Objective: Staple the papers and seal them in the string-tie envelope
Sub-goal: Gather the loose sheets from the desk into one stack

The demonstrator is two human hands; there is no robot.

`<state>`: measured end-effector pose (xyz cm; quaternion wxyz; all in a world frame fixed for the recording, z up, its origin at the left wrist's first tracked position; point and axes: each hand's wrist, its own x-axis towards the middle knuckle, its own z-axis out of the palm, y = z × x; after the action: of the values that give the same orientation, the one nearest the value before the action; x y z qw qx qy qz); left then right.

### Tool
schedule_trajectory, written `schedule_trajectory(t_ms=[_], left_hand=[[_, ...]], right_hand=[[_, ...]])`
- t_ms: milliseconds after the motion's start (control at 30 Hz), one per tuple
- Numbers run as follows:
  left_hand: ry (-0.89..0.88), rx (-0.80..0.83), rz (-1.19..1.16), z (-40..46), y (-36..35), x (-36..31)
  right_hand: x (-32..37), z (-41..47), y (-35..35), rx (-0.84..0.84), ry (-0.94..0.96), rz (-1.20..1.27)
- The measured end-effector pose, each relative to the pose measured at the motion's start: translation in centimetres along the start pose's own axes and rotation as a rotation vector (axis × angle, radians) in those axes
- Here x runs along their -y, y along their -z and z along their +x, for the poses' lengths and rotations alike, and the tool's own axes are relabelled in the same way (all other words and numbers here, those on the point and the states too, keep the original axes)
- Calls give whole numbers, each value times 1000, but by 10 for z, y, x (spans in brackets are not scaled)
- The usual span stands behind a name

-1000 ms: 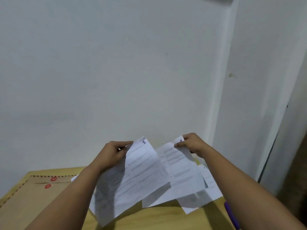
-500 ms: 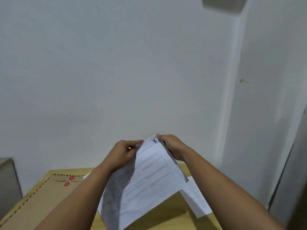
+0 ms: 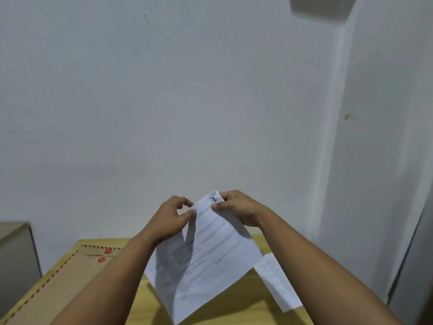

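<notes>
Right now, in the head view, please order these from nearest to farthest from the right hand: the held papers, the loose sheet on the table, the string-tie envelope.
1. Held papers: pinched by the right hand.
2. Loose sheet: below, on the table's right.
3. String-tie envelope: far left on the table.

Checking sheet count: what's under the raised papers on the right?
One more white sheet lies on the wooden table, poking out past the held papers. Its left part is covered, so any further sheets or a stapler underneath can't be seen.
</notes>
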<state>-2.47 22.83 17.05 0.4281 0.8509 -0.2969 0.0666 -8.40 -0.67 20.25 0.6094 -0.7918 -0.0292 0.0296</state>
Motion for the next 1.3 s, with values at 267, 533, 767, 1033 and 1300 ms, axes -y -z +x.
schedule_trajectory(t_ms=[267, 533, 767, 1033, 1300], left_hand=[[-25, 9, -6, 5, 3, -10], [49, -52, -15, 18, -15, -6], [-12, 30, -34, 36, -60, 23], [14, 124, 108, 68, -145, 85], [22, 202, 181, 78, -213, 122]], right_hand=[[-10, -8, 5, -146, 111, 39], [-49, 0, 10, -383, 222, 66], [-96, 17, 14, -461, 145, 163], [-186, 38, 55, -425, -162, 2], [-269, -3, 205, -761, -642, -600]])
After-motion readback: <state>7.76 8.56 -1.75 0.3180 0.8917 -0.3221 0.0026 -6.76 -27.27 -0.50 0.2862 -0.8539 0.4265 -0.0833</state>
